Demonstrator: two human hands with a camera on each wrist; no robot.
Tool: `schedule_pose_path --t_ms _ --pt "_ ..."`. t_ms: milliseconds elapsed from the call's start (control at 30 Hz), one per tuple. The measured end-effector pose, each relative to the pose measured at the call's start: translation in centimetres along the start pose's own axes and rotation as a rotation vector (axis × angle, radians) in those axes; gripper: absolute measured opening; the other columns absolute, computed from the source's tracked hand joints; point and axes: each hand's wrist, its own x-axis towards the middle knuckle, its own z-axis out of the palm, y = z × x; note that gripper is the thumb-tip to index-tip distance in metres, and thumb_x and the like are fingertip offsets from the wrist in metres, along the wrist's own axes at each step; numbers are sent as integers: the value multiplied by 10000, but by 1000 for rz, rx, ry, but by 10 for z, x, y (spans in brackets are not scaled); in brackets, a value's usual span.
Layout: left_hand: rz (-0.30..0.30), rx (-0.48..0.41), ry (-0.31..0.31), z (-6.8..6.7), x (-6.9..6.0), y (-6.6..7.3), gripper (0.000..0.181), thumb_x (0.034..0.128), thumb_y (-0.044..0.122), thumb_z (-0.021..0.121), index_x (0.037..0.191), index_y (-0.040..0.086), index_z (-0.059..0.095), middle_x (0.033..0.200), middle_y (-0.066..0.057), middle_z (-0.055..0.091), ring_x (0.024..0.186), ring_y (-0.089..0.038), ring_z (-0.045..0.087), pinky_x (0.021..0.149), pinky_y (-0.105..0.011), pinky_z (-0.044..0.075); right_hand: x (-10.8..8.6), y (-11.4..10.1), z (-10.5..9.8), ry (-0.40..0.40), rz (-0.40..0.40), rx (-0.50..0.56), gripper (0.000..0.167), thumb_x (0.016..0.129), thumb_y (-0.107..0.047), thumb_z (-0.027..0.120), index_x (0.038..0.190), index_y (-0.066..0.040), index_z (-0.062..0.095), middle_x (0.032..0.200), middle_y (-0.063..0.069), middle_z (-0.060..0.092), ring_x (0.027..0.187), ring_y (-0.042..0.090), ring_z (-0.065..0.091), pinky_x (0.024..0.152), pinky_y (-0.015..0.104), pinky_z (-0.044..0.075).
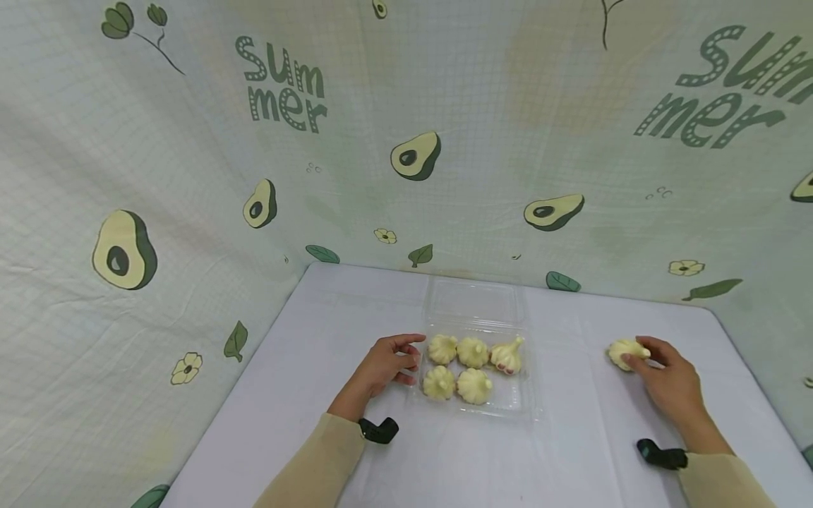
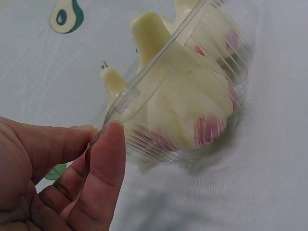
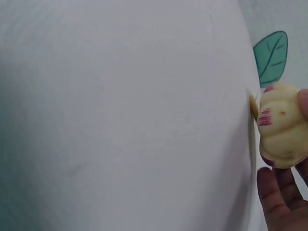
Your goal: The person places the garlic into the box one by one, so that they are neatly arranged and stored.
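A clear plastic box (image 1: pixel 513 403) with its lid folded back stands on the table, several garlic bulbs (image 1: pixel 475 386) inside it in two rows. At the box's left side is my left hand (image 1: pixel 392 363); its thumb and a finger pinch the rim, plain in the left wrist view beside a purple-streaked bulb (image 2: pixel 187 101). Off to the right, my right hand (image 1: pixel 672 381) grips a single garlic bulb (image 1: pixel 625 353) by its stem end. That bulb (image 3: pixel 281 127) appears tilted in the right wrist view, its purple-marked base facing the camera.
The hinged lid (image 1: pixel 476 302) lies toward the back of the white-covered table (image 1: pixel 571 451). Behind and to the left hangs a cloth (image 1: pixel 470 212) printed with avocados and leaves. Each wrist wears a black strap mount.
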Motion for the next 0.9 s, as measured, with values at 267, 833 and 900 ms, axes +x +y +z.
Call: schedule_pose_path --t_ms 267,833,900 --pt "-3 -6 -2 0 0 0 468 998 -31 655 1453 79 642 1049 -66 600 795 -168 645 599 -286 627 -3 -15 2 -25 7 39 598 996 -374 747 1402 31 575 1398 344 595 889 -126 482 653 44 414" --pt "-21 -7 2 0 1 0 469 994 -35 658 1444 99 655 1049 -64 606 793 -157 646 604 -280 626 -15 -55 4 -63 8 84 645 994 -451 735 1425 3 580 1410 320 608 911 -116 511 659 29 431" --pt "-20 -8 1 0 1 0 471 995 -35 656 1448 96 651 1049 -62 606 793 -156 646 602 -280 625 -17 -61 5 -64 4 94 633 994 -447 737 1425 -9 586 1412 311 612 885 -175 453 666 20 437"
